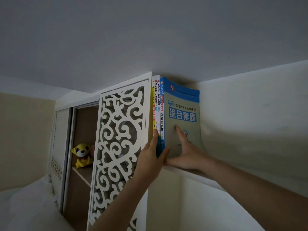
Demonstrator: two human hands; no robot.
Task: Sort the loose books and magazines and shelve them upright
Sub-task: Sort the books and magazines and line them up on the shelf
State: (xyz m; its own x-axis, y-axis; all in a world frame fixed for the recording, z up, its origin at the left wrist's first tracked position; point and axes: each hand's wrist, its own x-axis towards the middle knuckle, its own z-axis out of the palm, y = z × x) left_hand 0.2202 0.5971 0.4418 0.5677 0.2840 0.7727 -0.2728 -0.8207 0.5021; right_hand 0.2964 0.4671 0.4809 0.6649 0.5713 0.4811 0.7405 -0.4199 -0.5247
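A thick book with a blue-and-grey cover [181, 107] stands upright on a high ledge, close under the ceiling. To its left stand thinner books [156, 104], spines out, pressed against the cabinet side. My right hand [185, 155] lies flat on the thick book's cover near its bottom, fingers spread. My left hand [153, 154] grips the lower spines of the thin books, with fingers on both sides of the stack. The books' bottom edges are hidden by my hands.
A white fretwork sliding door [120, 144] covers the cabinet left of the books. Behind its open part a yellow plush toy [82, 155] sits on a wooden shelf [82, 176]. A pale wall [250, 130] rises on the right and the ceiling [150, 34] is just above.
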